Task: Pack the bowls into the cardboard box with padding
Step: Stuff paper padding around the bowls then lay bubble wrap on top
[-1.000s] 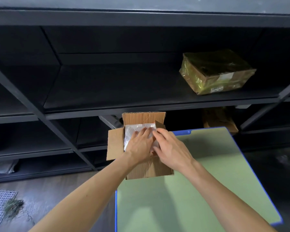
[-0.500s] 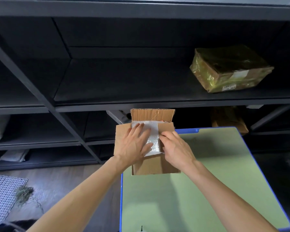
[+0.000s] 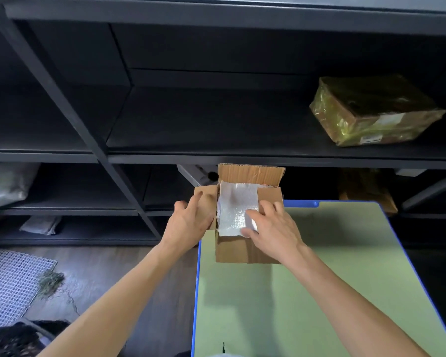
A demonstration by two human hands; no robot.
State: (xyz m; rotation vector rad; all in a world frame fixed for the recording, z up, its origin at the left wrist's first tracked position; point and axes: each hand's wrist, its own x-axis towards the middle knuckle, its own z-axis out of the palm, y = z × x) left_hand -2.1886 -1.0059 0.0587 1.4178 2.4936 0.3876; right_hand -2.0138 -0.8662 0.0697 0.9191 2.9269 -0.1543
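Low in the frame lies the green table, blue-edged. At its far left corner, mid-frame, stands the cardboard box, small, brown, corrugated, mouth facing up. My left hand grips its left flap; my right hand presses the right flap, thumb on the white bubble wrap covering the inside. Upper right, a film-wrapped parcel sits on the black shelf.
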